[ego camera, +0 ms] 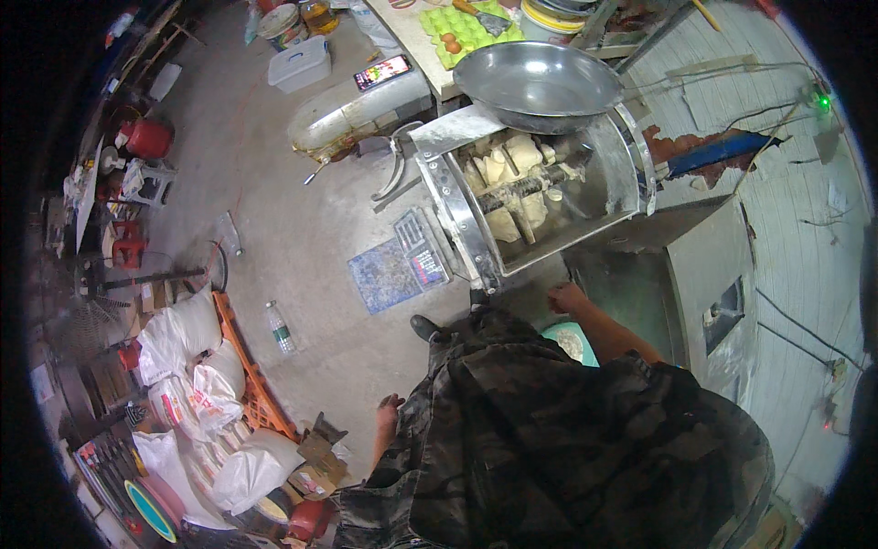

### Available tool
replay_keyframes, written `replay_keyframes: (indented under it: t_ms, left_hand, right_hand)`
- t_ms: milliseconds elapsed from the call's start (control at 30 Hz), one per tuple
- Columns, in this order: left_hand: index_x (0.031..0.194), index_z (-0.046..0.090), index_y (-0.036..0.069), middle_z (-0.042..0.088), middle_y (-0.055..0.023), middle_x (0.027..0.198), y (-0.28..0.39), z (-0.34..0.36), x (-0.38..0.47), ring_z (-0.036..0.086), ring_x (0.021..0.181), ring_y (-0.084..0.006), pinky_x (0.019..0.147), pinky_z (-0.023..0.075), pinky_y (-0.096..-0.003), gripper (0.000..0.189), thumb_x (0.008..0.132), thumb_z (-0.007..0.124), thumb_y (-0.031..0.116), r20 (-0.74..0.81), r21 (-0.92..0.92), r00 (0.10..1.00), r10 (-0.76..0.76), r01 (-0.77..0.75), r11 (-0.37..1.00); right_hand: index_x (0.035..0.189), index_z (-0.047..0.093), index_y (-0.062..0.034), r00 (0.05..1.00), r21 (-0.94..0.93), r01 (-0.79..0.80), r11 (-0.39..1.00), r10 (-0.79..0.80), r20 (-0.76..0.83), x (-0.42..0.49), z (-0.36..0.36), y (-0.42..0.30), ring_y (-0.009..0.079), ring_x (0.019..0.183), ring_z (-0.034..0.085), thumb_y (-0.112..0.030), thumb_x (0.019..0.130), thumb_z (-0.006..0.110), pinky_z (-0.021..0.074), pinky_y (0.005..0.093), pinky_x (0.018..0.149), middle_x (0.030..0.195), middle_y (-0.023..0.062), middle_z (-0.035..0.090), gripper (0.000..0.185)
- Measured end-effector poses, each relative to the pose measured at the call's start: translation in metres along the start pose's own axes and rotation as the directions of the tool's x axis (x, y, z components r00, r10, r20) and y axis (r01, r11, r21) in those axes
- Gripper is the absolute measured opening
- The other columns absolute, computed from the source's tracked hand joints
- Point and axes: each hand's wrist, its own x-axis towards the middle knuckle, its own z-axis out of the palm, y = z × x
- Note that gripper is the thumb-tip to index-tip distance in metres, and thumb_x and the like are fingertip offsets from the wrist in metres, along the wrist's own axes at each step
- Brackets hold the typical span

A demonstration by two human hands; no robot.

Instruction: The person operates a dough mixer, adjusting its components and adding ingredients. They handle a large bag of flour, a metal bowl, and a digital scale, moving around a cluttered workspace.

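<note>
My left hand hangs low beside my body, its fingers partly hidden and too small to read. On the other side, my right hand is curled, with nothing visible in it, above and beside a pale green tub of white material, partly covered by my jacket. Ahead, an open dough mixer holds torn lumps of pale dough around its horizontal shaft. A wide steel basin rests over the mixer's far rim. Neither hand touches the mixer.
A digital platform scale is on the floor left of the mixer. A phone lies on a metal cylinder. The table bears an egg tray and a scraper. White sacks and a plastic bottle are at left.
</note>
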Motion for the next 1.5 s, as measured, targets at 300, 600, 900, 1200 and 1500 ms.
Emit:
replay_keyframes:
  t_ms: [300, 600, 900, 1200, 1500]
  left_hand:
    - [0.123, 0.064, 0.006, 0.071, -0.0107, 0.108, 0.050, 0.018, -0.044, 0.072, 0.083, -0.0244, 0.061, 0.0502, -0.0313, 0.032, 0.098, 0.064, 0.027, -0.189, -0.547, 0.907, -0.377, 0.222, 0.807]
    - [0.122, 0.069, 0.005, 0.074, -0.0104, 0.098, -0.112, -0.026, -0.051, 0.072, 0.078, -0.0205, 0.059, 0.0517, -0.0336, 0.040, 0.093, 0.071, 0.033, -0.328, -0.069, 0.903, -0.278, 0.271, 0.960]
    - [0.112, 0.071, 0.004, 0.073, -0.0124, 0.093, -0.161, -0.100, -0.063, 0.069, 0.075, -0.0228, 0.068, 0.0573, -0.0374, 0.032, 0.094, 0.068, 0.031, -0.437, -0.624, 0.785, -0.440, 0.088, 0.776]
    - [0.094, 0.070, 0.005, 0.067, -0.0079, 0.078, -0.284, -0.119, -0.155, 0.060, 0.056, -0.0222, 0.052, 0.0495, -0.0371, 0.026, 0.090, 0.071, 0.031, -0.388, -0.847, 0.623, -0.679, 0.049, 0.529]
    - [0.116, 0.065, 0.007, 0.070, -0.0126, 0.096, -0.334, -0.026, -0.165, 0.067, 0.063, -0.0282, 0.053, 0.0504, -0.0406, 0.033, 0.091, 0.070, 0.027, -0.619, -0.510, 0.733, -0.283, -0.101, 0.854]
  right_hand:
    - [0.083, 0.068, -0.0039, 0.984, -0.094, -0.157, 0.983, 0.164, 0.068, 0.016, 0.015, 0.007, 0.0236, 0.058, 0.065, -0.034, 0.095, 0.066, 0.0495, 0.0397, 0.050, 0.070, 0.0105, 0.068, 0.033]
    - [0.082, 0.063, -0.0025, 0.978, 0.017, -0.067, 0.998, 0.062, 0.199, -0.011, 0.092, -0.080, 0.0199, 0.054, 0.058, -0.022, 0.094, 0.059, 0.0459, 0.0353, 0.049, 0.066, 0.0076, 0.059, 0.024]
    - [0.090, 0.066, -0.0060, 0.725, -0.775, 0.630, -0.054, -0.315, 0.612, -0.031, 0.184, -0.107, 0.0347, 0.068, 0.066, -0.029, 0.090, 0.066, 0.0513, 0.0465, 0.060, 0.075, 0.0180, 0.067, 0.023]
    - [0.081, 0.063, -0.0077, 0.876, -0.457, 0.189, 0.869, 0.061, 0.478, -0.029, 0.377, -0.237, 0.0243, 0.063, 0.069, -0.024, 0.098, 0.063, 0.0518, 0.0378, 0.053, 0.074, 0.0090, 0.068, 0.024]
    - [0.085, 0.062, -0.0085, 0.839, -0.657, 0.420, 0.626, 0.007, 0.543, 0.007, 0.493, -0.331, 0.0199, 0.053, 0.063, -0.029, 0.098, 0.059, 0.0482, 0.0345, 0.042, 0.075, 0.0088, 0.067, 0.024]
